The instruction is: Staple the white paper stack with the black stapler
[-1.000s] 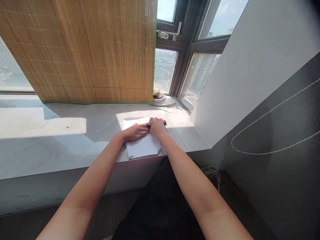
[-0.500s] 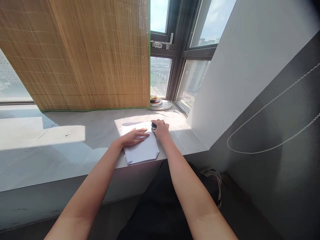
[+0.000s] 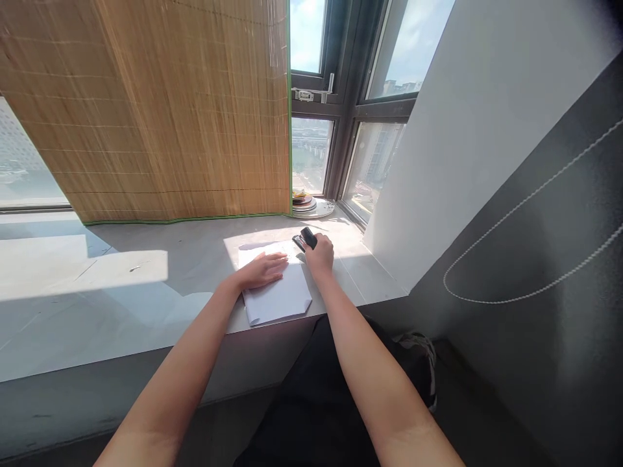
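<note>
White paper sheets [image 3: 278,299] lie on the pale window sill [image 3: 195,259], close to its front edge, with bent lower corners. My left hand [image 3: 263,270] rests flat on the upper left part of the paper, fingers stretched to the right. A black stapler [image 3: 306,239] is in my right hand [image 3: 320,254], whose fingers are wrapped round it. Its jaws look apart and point left, over the paper's upper right corner. Whether the lower jaw touches the paper is too small to tell.
Stacked plates [image 3: 314,208] stand in the window corner behind the paper. A bamboo blind [image 3: 195,117] hangs at the back left. On the right, a beaded cord [image 3: 501,302] loops beside the wall.
The stapler has tilted and shows more of its body, its jaws now apart. My right hand has shifted slightly right. My left hand's fingers lie closer together. The view has tipped up slightly.
</note>
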Tool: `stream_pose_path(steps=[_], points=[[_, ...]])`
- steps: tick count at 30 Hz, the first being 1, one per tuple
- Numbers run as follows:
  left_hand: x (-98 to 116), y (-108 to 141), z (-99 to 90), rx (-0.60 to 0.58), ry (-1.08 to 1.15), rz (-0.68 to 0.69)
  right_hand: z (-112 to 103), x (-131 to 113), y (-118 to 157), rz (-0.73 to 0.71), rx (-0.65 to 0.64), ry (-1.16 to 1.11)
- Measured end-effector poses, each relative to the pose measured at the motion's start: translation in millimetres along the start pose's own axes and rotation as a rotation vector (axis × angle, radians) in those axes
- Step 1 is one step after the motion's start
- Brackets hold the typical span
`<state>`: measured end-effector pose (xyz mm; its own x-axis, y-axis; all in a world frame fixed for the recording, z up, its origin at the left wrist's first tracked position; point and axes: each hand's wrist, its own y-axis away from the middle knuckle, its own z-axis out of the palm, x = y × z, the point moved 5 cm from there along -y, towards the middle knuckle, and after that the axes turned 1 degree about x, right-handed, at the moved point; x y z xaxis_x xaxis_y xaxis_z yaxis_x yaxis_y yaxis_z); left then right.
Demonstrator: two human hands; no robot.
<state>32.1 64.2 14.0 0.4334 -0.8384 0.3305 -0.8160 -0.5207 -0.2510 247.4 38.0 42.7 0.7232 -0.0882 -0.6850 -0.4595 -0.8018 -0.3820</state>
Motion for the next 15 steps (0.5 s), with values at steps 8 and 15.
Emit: stream_pose_path(steps=[8,15], points=[[-57,34,-50.0,1.058,0.059,-0.635,21,-37,27,-0.136,-0.159,-0.009],[-89,50,-38.6,1.170,0.548,-0.991,66,-87,71,-0.307,-0.392,0.125]])
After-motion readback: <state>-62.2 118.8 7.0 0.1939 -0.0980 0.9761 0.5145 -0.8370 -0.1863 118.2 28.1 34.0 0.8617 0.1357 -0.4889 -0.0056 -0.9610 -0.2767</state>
